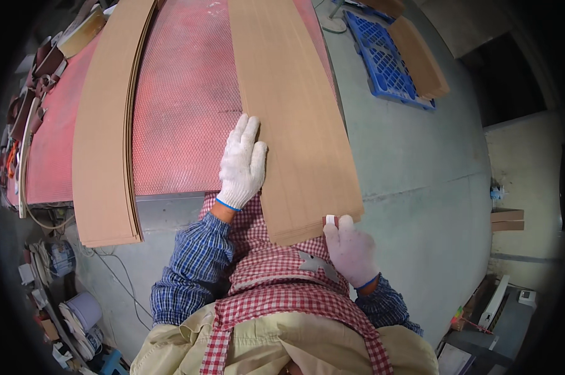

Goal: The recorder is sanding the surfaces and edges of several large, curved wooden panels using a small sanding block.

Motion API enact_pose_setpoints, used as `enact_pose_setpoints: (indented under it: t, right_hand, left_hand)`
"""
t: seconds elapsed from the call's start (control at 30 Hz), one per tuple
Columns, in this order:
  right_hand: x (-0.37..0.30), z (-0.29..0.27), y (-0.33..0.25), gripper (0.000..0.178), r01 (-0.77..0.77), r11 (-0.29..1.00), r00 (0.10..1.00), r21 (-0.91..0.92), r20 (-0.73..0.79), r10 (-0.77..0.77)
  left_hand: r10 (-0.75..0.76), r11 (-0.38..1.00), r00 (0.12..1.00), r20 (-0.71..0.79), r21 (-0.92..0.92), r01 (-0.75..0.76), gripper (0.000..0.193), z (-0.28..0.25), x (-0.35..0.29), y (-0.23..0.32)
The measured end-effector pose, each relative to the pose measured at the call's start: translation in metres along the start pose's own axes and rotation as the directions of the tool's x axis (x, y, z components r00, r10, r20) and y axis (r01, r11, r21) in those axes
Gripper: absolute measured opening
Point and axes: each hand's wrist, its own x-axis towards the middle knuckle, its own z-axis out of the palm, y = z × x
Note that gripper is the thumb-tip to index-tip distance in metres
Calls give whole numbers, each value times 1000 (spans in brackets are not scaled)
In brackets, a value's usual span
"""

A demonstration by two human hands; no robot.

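Observation:
A long, thin brown board (301,119) lies lengthwise on the red mesh-covered table (185,100), its near end reaching over the front edge toward my apron. My left hand (242,164), in a white knitted glove, rests with straight fingers along the board's left edge. At the near right corner, my gloved right hand (352,253) is closed on a small reddish-brown and white folded piece of sandpaper (330,220), which touches the board's end. Left of my left hand lies a stack of similar brown boards (107,144), also overhanging the table's front.
Sanding belts (46,65) and a roll of tape (82,34) clutter the table's left side. A blue plastic pallet (382,56) with brown boards (420,59) stands on the floor at far right. Buckets (82,312) and cables are at lower left, a grey bench (507,325) at lower right.

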Motion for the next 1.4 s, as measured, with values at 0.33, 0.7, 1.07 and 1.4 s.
enact_pose_setpoints:
  t: [0.33,0.7,1.07,1.4]
  right_hand:
    - [149,-18,-42,25,307,918,935,-250,-99,-340]
    - [375,-41,-134,36,319,921,919,-223,-163,-358]
    - [401,-53,-141,39,315,905,930,-285,-96,-354]
    - [160,-19,-41,31,361,896,906,-260,-128,-403]
  left_hand:
    - [-33,999,999,15,20,33,51,-2,0,9]
    - [-66,998,994,87,6,65,55,-14,-4,16]
    - [-74,997,994,83,1,74,56,-8,-5,17]
    - [-13,1000,1000,-1,-13,13,51,1,0,6]
